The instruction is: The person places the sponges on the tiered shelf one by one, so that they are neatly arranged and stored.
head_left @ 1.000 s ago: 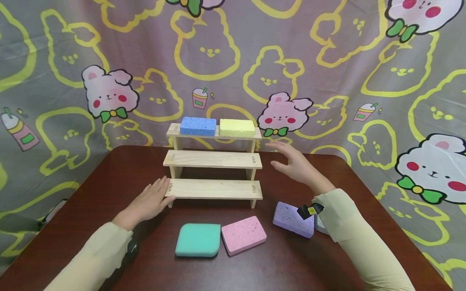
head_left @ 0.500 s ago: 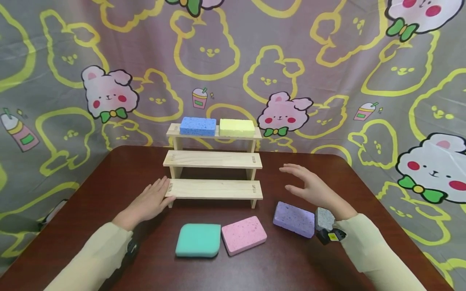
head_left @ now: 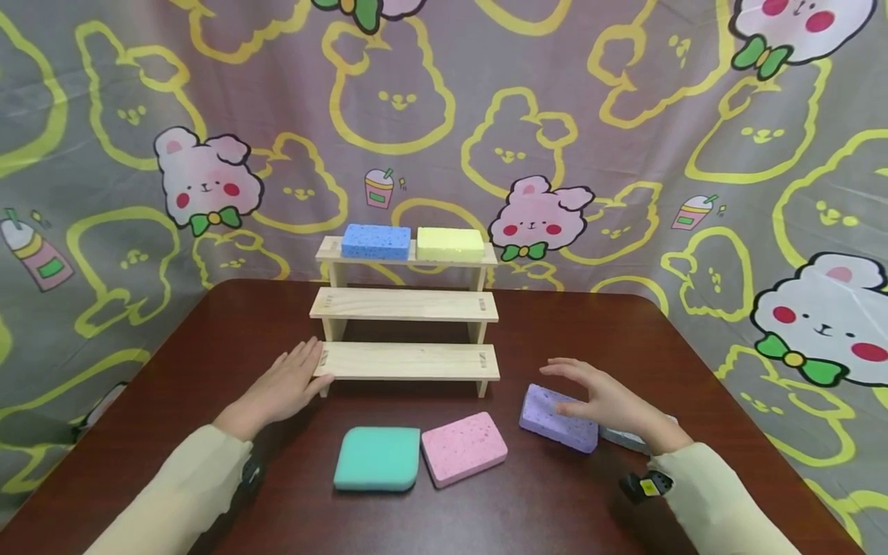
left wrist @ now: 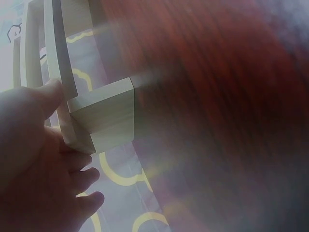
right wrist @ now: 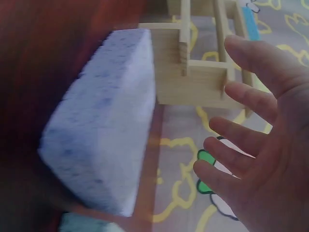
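My left hand (head_left: 277, 389) rests against the left end of the bottom board of a three-tier wooden shelf (head_left: 409, 361). In the left wrist view its thumb touches the board (left wrist: 72, 123), and its fingers lie relaxed at the end. My right hand (head_left: 610, 401) is open and holds nothing, over the right side of a purple sponge (head_left: 544, 408). The right wrist view shows the sponge (right wrist: 106, 116) apart from the spread fingers. A grey sponge (head_left: 627, 439) lies beside it, partly hidden by the hand. On the top tier sit a blue sponge (head_left: 376, 242) and a yellow sponge (head_left: 449, 244).
A teal sponge (head_left: 378, 459) and a pink sponge (head_left: 465, 449) lie side by side in front of the shelf on the dark brown table (head_left: 277, 501). A cartoon-printed curtain (head_left: 430, 116) hangs behind the table.
My right hand has come away from the right of the top tier, moving down and rightward to the purple sponge. My left hand has stayed at the shelf.
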`<act>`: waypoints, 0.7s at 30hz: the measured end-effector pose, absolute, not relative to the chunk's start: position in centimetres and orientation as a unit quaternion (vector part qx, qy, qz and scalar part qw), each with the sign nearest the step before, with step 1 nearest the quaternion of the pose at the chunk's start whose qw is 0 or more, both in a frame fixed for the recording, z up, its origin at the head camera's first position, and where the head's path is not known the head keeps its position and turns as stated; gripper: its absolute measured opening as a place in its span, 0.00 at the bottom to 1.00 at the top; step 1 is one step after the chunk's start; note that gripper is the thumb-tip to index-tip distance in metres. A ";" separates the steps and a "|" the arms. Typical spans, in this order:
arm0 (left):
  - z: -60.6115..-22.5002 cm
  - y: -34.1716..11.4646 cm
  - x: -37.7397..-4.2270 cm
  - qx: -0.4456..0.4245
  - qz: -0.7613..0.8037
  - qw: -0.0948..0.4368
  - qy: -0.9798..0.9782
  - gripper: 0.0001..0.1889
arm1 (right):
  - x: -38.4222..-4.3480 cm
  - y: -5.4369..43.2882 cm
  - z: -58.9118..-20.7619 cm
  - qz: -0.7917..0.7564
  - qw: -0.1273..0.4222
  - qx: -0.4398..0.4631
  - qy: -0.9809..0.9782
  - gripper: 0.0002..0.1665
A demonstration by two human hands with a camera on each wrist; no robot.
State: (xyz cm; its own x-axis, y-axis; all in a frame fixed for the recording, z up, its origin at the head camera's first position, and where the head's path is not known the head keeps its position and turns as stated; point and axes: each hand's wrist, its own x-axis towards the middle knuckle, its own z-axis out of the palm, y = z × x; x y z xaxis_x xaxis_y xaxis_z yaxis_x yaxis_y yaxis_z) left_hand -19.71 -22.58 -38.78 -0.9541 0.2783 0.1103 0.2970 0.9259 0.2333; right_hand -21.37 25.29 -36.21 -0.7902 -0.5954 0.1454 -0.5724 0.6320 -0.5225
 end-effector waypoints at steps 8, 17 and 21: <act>-38.9 -22.6 -19.7 -0.145 -0.125 0.038 -0.981 0.35 | -20.8 26.1 -37.8 -0.287 0.075 -0.300 0.907 0.36; -38.8 -22.6 -19.7 -0.146 -0.124 0.038 -0.981 0.35 | -20.4 27.0 -38.8 -0.247 0.067 -0.329 0.909 0.38; -38.8 -22.5 -19.7 -0.146 -0.125 0.038 -0.981 0.35 | -20.4 27.3 -39.1 -0.232 0.072 -0.325 0.914 0.39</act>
